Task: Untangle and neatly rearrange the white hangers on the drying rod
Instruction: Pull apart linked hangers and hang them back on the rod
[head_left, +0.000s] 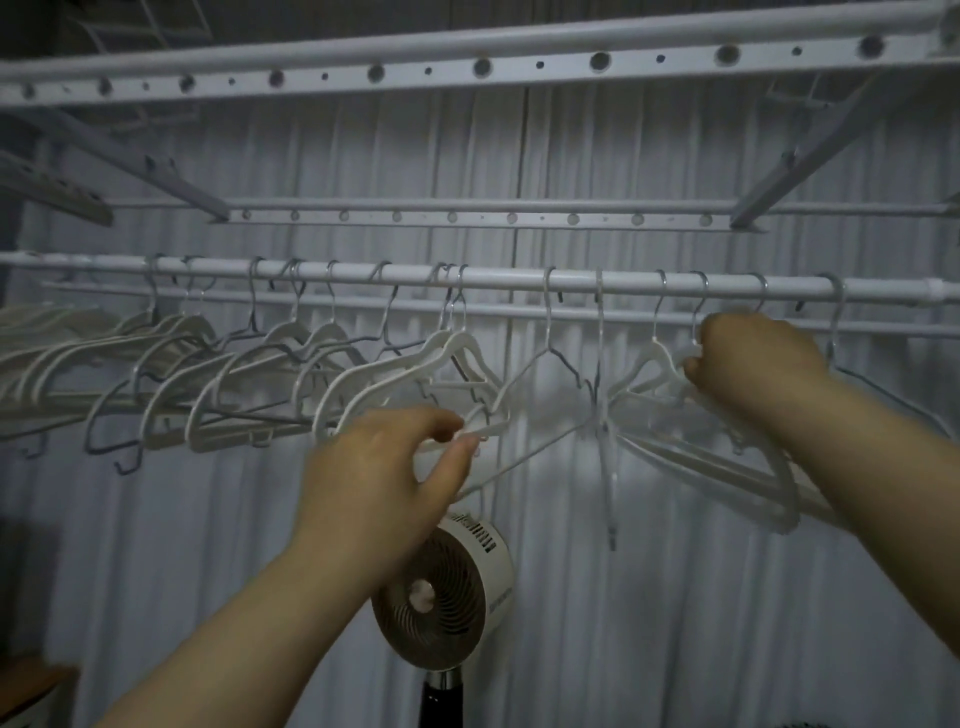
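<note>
Drying rod (498, 280): spanning the view from 9 to 3 o'clock, a little above centre. White hangers (208, 374): hooked on it along its whole length; at 9 o'clock crowded and overlapping, slanted one way, a few grey wire ones mixed in. Left hand (384, 467): at 7 o'clock, thumb and forefinger pinching the tip of a hanger arm (491, 427) at the right edge of that crowd. Tangle (605, 415): just right of centre, toward 4 o'clock, thin hangers crossed through one another, one hanging nearly straight down; order of crossing not tellable. Right hand (753, 358): at 3 o'clock, fingers curled on the shoulder of the right-side hanger (652, 364) under its hook; exact hold blurred. Fan (447, 592): at 6 o'clock, below the hands, well apart from the rod. Step in hand, by judgement: parting the middle tangle, one hanger held on each side. Next, by judgement: drawing the pinched arm toward 9 o'clock clear of its neighbours, steadying the right-side hanger, then spacing hooks evenly along the rod
</note>
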